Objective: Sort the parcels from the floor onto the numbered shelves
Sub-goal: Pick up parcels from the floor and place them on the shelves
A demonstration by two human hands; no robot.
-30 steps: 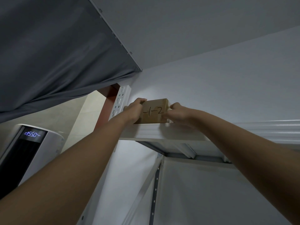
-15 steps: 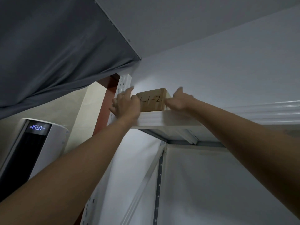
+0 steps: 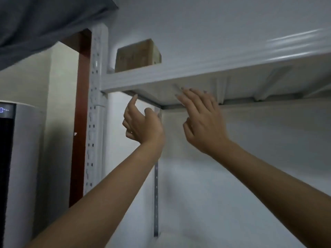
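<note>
left hand [image 3: 143, 125] raised, right hand [image 3: 203, 122] raised, both empty

— Where can a hand get onto the top shelf [image 3: 179, 76]?
— Right of the cardboard box [image 3: 136, 56]. The box sits at the left end, just beside the upright post [image 3: 95, 104], and the wall closes in behind it.
— And under the shelf?
— An open bay. The left hand [image 3: 143, 124] and right hand [image 3: 204, 122] hang there, apart from each other, with the right fingertips close under the shelf. Ribs [image 3: 265, 90] cross its underside.
— The left side?
— Blocked by the post, a brown pillar [image 3: 79, 113] behind it and a white appliance [image 3: 23, 158]. Grey cloth [image 3: 44, 20] hangs overhead.
</note>
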